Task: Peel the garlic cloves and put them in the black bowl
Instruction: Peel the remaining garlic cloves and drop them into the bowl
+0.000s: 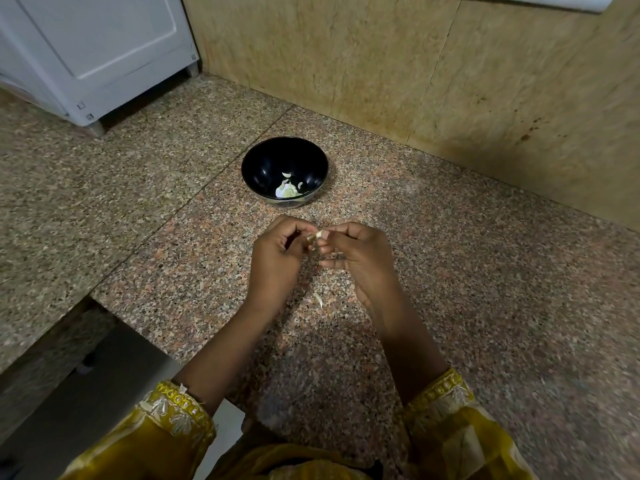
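Note:
A black bowl (284, 168) stands on the speckled granite counter, with several pale garlic pieces (287, 190) lying at its bottom. In front of the bowl, just above the counter, my left hand (277, 261) and my right hand (356, 261) meet with curled fingers. Between their fingertips they pinch one small garlic clove (316, 235), pale and mostly hidden by the fingers. A thin scrap of garlic skin (319, 300) lies on the counter below my hands.
A tan stone wall (450, 81) rises behind the counter (485, 289). A white appliance (93, 53) stands at the back left. The counter's edge drops off at the lower left (114, 323). My yellow embroidered sleeves fill the bottom of the view.

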